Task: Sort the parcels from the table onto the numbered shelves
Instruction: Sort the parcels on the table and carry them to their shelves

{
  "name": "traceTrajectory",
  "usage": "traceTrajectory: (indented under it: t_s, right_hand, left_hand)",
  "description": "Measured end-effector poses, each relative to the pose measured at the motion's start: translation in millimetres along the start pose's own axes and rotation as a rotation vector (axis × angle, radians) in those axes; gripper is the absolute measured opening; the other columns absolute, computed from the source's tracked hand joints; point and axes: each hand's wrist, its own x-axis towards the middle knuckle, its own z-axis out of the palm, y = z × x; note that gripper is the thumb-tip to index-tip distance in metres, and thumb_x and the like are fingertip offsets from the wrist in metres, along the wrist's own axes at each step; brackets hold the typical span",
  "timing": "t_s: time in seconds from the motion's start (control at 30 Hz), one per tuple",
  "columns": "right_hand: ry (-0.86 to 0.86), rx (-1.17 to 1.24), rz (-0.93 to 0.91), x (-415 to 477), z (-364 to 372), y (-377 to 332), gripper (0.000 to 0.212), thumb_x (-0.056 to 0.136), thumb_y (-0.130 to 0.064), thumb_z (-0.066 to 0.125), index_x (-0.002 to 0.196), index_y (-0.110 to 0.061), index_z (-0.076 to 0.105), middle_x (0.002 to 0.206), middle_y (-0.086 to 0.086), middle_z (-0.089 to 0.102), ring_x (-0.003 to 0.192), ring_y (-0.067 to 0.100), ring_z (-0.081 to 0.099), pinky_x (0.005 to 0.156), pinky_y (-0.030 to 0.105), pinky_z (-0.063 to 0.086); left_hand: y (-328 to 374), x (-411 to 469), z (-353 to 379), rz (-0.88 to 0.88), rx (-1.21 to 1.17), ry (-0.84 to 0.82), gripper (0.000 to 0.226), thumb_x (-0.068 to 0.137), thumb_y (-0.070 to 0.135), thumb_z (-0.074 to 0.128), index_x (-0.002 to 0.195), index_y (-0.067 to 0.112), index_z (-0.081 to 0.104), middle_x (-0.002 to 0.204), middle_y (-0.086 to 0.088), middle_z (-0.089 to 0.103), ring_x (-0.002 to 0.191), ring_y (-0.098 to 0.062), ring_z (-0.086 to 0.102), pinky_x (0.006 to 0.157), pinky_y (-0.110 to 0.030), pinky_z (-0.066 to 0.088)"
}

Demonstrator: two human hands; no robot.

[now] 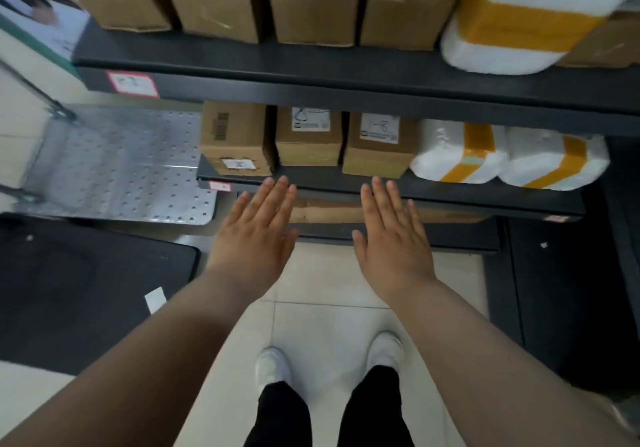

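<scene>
I stand before dark metal shelves. My left hand and my right hand stretch out flat, palms down, fingers straight, holding nothing, just in front of the middle shelf's edge. That shelf carries three brown cardboard parcels and two white foam-wrapped parcels with yellow tape. The upper shelf holds several brown boxes and a large white parcel with yellow tape. Red-edged number labels are stuck to the shelf edges.
A perforated metal hand cart lies on the floor to the left. A black table with a white paper slip is at my lower left. Another brown box lies on the lowest shelf. My white shoes stand on pale tiles.
</scene>
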Motion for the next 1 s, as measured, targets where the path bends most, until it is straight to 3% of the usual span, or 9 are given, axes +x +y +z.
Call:
traceTrajectory:
  t_s: [0.1, 0.2, 0.43, 0.6, 0.83, 1.0]
  right_hand:
    - [-0.039, -0.05, -0.004, 33, 19, -18, 0.064, 0.102, -0.036, 0.022, 0.149, -0.018, -0.018, 0.158, -0.001, -0.022, 0.144, 0.016, -0.022, 0.119, 0.039, -0.008]
    - [-0.043, -0.088, -0.012, 72, 33, -25, 0.064, 0.102, -0.036, 0.022, 0.15, -0.018, -0.015, 0.158, -0.001, -0.022, 0.145, 0.016, -0.021, 0.12, 0.039, -0.007]
    - [-0.003, -0.206, -0.023, 159, 75, -24, 0.064, 0.102, -0.036, 0.023, 0.151, -0.016, -0.014, 0.158, 0.0, -0.023, 0.145, 0.016, -0.021, 0.118, 0.036, -0.009]
    - [0.019, -0.2, -0.03, 190, 90, -33, 0.067, 0.102, -0.036, 0.026, 0.15, -0.016, -0.015, 0.158, 0.0, -0.022, 0.145, 0.016, -0.02, 0.119, 0.035, -0.009]
    - [0.04, -0.15, 0.056, 198, 99, -57, 0.07, 0.101, -0.036, 0.028, 0.15, -0.013, -0.016, 0.158, 0.003, -0.023, 0.145, 0.021, -0.019, 0.119, 0.036, -0.006]
    - [0.003, -0.133, 0.075, 193, 98, -63, 0.068, 0.101, -0.036, 0.027, 0.15, -0.015, -0.016, 0.159, 0.001, -0.022, 0.146, 0.02, -0.018, 0.118, 0.037, -0.006]
  left_hand:
    - [-51, 15, 18, -0.03, 0.029, -0.005, 0.058, 0.098, 0.043, 0.006, 0.147, 0.016, -0.009, 0.16, -0.003, -0.005, 0.147, -0.016, -0.008, 0.121, -0.039, 0.001]
    - [-87, 45, 37, -0.102, 0.077, -0.056, 0.061, 0.101, 0.042, 0.011, 0.148, 0.019, -0.019, 0.158, -0.002, -0.022, 0.146, -0.018, -0.019, 0.121, -0.038, -0.006]
    - [-124, 110, 100, -0.185, 0.02, 0.039, 0.071, 0.101, 0.041, 0.029, 0.151, 0.022, -0.016, 0.161, -0.005, -0.017, 0.146, -0.028, -0.02, 0.118, -0.045, -0.008]
    - [-150, 116, 124, -0.168, -0.037, 0.263, 0.068, 0.094, 0.033, 0.046, 0.153, 0.012, 0.02, 0.158, -0.018, 0.018, 0.144, -0.047, 0.005, 0.113, -0.061, 0.006]
    - [-136, 114, 115, -0.219, -0.016, 0.176, 0.071, 0.1, 0.041, 0.032, 0.153, 0.018, -0.008, 0.162, -0.01, -0.009, 0.146, -0.036, -0.015, 0.117, -0.05, -0.007]
    - [-126, 108, 106, -0.204, -0.074, 0.16, 0.068, 0.101, 0.04, 0.027, 0.152, 0.017, -0.01, 0.161, -0.012, -0.012, 0.147, -0.032, -0.015, 0.117, -0.043, -0.009]
